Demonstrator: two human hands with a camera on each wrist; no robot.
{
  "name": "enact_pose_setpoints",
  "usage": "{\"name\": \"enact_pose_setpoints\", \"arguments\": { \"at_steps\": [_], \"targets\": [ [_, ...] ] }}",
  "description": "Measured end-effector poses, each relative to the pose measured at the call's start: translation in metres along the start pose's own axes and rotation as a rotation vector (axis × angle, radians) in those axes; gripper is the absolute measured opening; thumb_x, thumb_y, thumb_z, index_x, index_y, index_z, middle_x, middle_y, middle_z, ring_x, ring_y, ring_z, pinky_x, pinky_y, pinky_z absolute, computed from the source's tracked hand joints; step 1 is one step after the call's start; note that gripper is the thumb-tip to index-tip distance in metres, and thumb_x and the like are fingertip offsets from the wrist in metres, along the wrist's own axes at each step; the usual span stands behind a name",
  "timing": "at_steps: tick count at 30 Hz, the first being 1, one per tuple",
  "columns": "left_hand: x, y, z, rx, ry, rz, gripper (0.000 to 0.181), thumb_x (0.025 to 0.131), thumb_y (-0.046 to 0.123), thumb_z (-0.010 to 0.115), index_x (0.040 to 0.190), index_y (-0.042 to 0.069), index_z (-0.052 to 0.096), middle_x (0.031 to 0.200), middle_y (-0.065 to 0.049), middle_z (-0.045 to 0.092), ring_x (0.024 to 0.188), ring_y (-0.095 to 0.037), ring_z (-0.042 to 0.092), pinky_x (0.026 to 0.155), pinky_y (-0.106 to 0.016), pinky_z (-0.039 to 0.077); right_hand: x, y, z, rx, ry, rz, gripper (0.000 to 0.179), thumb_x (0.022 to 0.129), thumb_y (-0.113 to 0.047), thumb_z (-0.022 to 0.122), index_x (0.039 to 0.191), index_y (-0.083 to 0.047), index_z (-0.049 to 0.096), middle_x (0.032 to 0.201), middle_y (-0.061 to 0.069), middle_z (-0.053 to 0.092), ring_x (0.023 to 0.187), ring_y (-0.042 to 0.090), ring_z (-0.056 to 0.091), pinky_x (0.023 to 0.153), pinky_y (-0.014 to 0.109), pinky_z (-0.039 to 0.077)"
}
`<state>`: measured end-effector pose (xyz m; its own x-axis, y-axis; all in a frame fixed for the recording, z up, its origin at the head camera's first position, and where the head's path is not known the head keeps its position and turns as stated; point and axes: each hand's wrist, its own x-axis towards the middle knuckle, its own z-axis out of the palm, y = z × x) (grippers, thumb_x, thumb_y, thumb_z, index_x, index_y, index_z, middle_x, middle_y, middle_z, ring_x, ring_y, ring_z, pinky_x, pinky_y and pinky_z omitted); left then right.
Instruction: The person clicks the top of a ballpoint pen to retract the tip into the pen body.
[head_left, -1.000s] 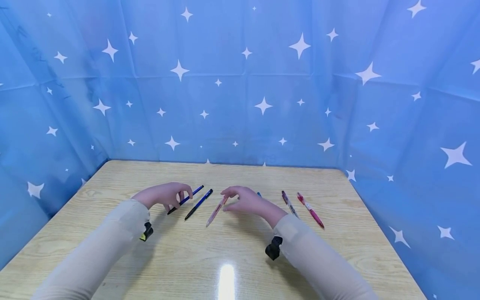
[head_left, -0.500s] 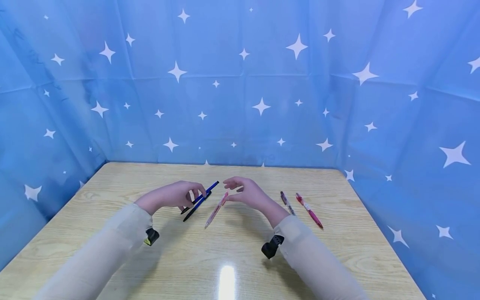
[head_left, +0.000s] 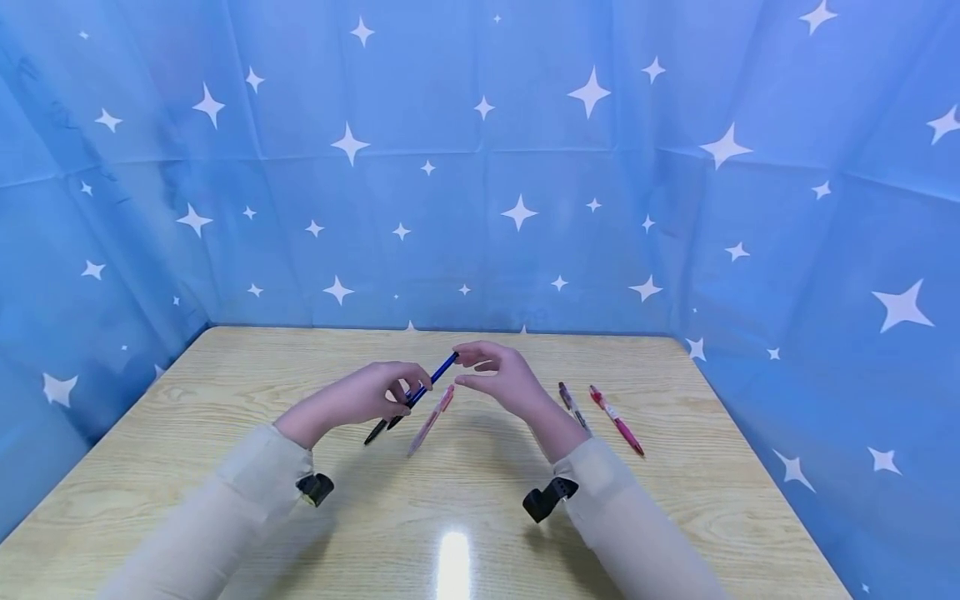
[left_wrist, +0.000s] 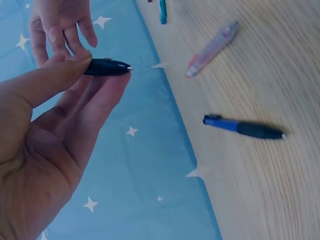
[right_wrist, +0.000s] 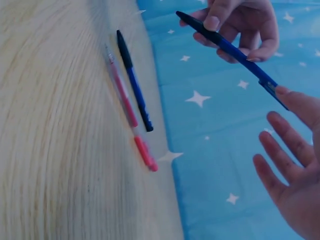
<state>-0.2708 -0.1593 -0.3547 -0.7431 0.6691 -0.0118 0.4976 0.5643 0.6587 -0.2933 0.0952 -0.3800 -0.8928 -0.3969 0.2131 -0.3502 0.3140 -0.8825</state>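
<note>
My left hand [head_left: 371, 392] pinches a blue ballpoint pen [right_wrist: 235, 51] near its black grip, between thumb and fingers. The pen is raised off the table and slants toward my right hand [head_left: 501, 379]. That hand's fingers are spread and fairly straight, with a fingertip at the pen's clip end in the right wrist view; whether it bears on the pen is hard to tell. A second blue pen with a black grip [left_wrist: 245, 128] lies on the table below the left hand. Beside it lies a clear pen with pink parts [right_wrist: 125, 92].
On the wooden table [head_left: 420, 517], a dark-topped clear pen [head_left: 572, 406] and a pink-red pen [head_left: 618, 422] lie to the right. A teal pen [left_wrist: 163, 11] shows at the top of the left wrist view. A blue starred curtain [head_left: 450, 167] surrounds the table.
My left hand has lifted the blue pen and carried it rightward over the second blue pen. My right hand has risen slightly, away from the clear pink pen and up to the lifted pen's end.
</note>
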Motion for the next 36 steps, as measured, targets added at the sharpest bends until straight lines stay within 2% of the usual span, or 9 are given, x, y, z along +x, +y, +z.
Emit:
{"name": "enact_pose_setpoints", "arguments": {
  "at_steps": [6, 11, 16, 21, 26, 31, 36],
  "targets": [
    [0.0, 0.011, 0.006, -0.049, 0.121, 0.047, 0.036, 0.087, -0.006, 0.069, 0.117, 0.012, 0.059, 0.103, -0.005, 0.061, 0.086, -0.015, 0.065, 0.07, -0.03, 0.055, -0.008, -0.012, -0.003, 0.046, 0.085, -0.006, 0.041, 0.089, -0.022, 0.074, 0.129, -0.021, 0.065, 0.112, 0.002, 0.067, 0.106, 0.021, 0.06, 0.09, 0.04, 0.051],
    [0.001, 0.023, 0.015, -0.102, 0.248, 0.036, 0.039, 0.084, -0.008, 0.071, 0.115, 0.011, 0.057, 0.099, -0.005, 0.062, 0.085, -0.016, 0.065, 0.071, -0.03, 0.055, -0.012, -0.02, -0.003, 0.119, 0.144, -0.009, 0.039, 0.09, -0.017, 0.073, 0.128, -0.018, 0.065, 0.111, 0.008, 0.067, 0.105, 0.026, 0.062, 0.087, 0.041, 0.053],
    [0.004, 0.034, 0.025, -0.187, 0.338, -0.034, 0.043, 0.082, -0.007, 0.074, 0.118, 0.011, 0.059, 0.091, -0.004, 0.064, 0.08, -0.017, 0.066, 0.066, -0.032, 0.055, -0.016, -0.026, -0.001, 0.162, 0.206, -0.048, 0.038, 0.091, -0.014, 0.072, 0.128, -0.014, 0.065, 0.109, 0.012, 0.067, 0.103, 0.025, 0.062, 0.089, 0.041, 0.052],
    [0.007, 0.046, 0.034, -0.333, 0.387, -0.124, 0.037, 0.083, -0.004, 0.075, 0.117, 0.007, 0.065, 0.088, -0.007, 0.067, 0.078, -0.019, 0.067, 0.065, -0.033, 0.057, -0.018, -0.029, 0.0, 0.188, 0.267, -0.104, 0.035, 0.092, -0.016, 0.07, 0.126, -0.013, 0.066, 0.105, 0.01, 0.067, 0.1, 0.024, 0.064, 0.09, 0.038, 0.051],
    [0.012, 0.052, 0.044, -0.436, 0.474, -0.189, 0.029, 0.081, 0.001, 0.078, 0.108, 0.005, 0.071, 0.085, -0.005, 0.069, 0.075, -0.02, 0.067, 0.064, -0.034, 0.058, -0.021, -0.034, 0.003, 0.31, 0.326, -0.132, 0.032, 0.091, -0.012, 0.07, 0.123, -0.011, 0.067, 0.103, 0.011, 0.067, 0.096, 0.025, 0.066, 0.087, 0.036, 0.053],
    [0.017, 0.057, 0.053, -0.552, 0.56, -0.243, 0.024, 0.078, -0.003, 0.079, 0.1, 0.002, 0.072, 0.083, -0.006, 0.07, 0.074, -0.019, 0.067, 0.062, -0.034, 0.057, -0.024, -0.037, 0.009, 0.445, 0.338, -0.167, 0.033, 0.092, -0.004, 0.066, 0.125, -0.009, 0.066, 0.106, 0.016, 0.065, 0.093, 0.028, 0.068, 0.084, 0.04, 0.055],
    [0.021, 0.06, 0.06, -0.655, 0.598, -0.282, 0.02, 0.077, -0.005, 0.079, 0.093, 0.001, 0.07, 0.082, -0.008, 0.069, 0.073, -0.019, 0.066, 0.063, -0.036, 0.058, -0.027, -0.039, 0.013, 0.485, 0.335, -0.184, 0.035, 0.093, 0.001, 0.064, 0.126, -0.008, 0.064, 0.108, 0.017, 0.062, 0.09, 0.025, 0.068, 0.081, 0.042, 0.056]
  ]
}}
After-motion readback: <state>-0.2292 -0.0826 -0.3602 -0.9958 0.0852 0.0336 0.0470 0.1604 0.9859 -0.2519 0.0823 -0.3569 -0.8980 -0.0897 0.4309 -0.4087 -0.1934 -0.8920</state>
